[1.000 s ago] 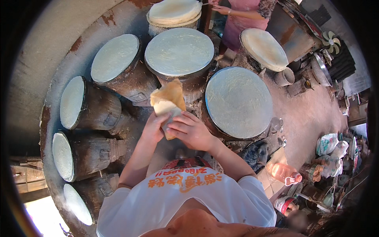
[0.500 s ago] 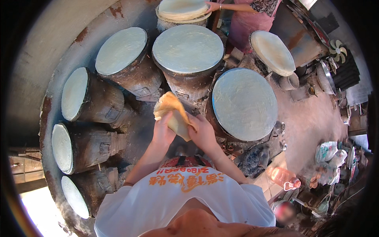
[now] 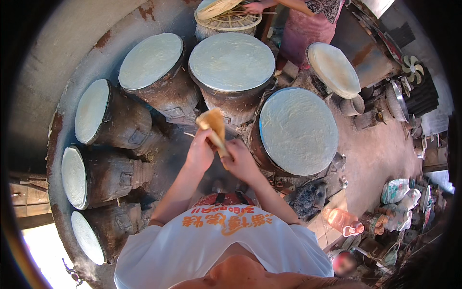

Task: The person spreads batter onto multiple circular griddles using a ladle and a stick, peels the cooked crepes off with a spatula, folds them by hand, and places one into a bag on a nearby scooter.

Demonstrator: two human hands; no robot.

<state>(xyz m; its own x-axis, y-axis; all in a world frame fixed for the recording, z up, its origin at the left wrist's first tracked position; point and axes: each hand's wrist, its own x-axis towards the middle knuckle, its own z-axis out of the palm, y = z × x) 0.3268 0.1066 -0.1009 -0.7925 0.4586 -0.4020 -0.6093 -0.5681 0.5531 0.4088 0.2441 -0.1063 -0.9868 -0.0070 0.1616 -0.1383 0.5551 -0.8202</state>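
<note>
A folded piece of thin golden flatbread (image 3: pixel 212 122) is held up in front of my chest, narrowed to a tight bundle at its lower end. My left hand (image 3: pixel 200 150) is closed around its left side. The fingers of my right hand (image 3: pixel 239 160) pinch the lower end. Just beyond and to the right, two large round griddles, the middle griddle (image 3: pixel 232 61) and the right griddle (image 3: pixel 299 131), carry pale sheets of batter. Neither of my hands touches them.
More batter-covered griddles stand on brown barrel stoves (image 3: pixel 126 179) along the left. At the top, a co-worker's hand (image 3: pixel 253 7) is beside a round woven rack (image 3: pixel 236 21) and flatbread sheets (image 3: pixel 217 6). A flatbread stack (image 3: pixel 333 70) and a reddish bottle (image 3: pixel 342 220) are to the right.
The flatbread between my hands has been folded narrower, and my hands have turned slightly. At the top, the co-worker's flatbread sheets have shifted up, uncovering part of the woven rack.
</note>
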